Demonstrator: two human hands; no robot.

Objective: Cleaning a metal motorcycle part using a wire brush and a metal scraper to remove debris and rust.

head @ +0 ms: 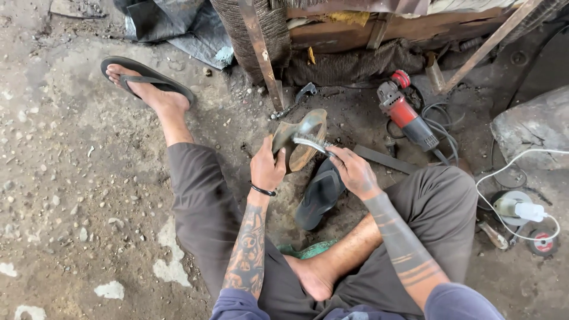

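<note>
over on the far left, a foot in a black flip-flop (145, 80) planted on the gritty concrete floor (65, 195), leg stretched out in dark trousers. moving in, the left hand (266, 168), black band at the wrist, fingers wrapped round the near edge of a curved metal piece (301, 137), holding it upright just above the ground, in front of the person's knees. it's a dished, rusty-brown thing with a shinier patch on its upper face. right beside it, the right hand (351, 170) closed on the handle of a wire brush (313, 144), bristles pressed against that shiny face. below both hands a loose black sandal (320, 194) lies on the floor, and the bare right foot (313, 278) is tucked in under the folded leg, a bit of green cloth (311, 249) peeping out next to it. further right, a red angle grinder (405, 112) lying on the ground with its dark cable coiled near it. far right edge, a white cord (508, 163) running to a white plug (526, 210), and a small grinding disc (542, 242) just beside.
</note>
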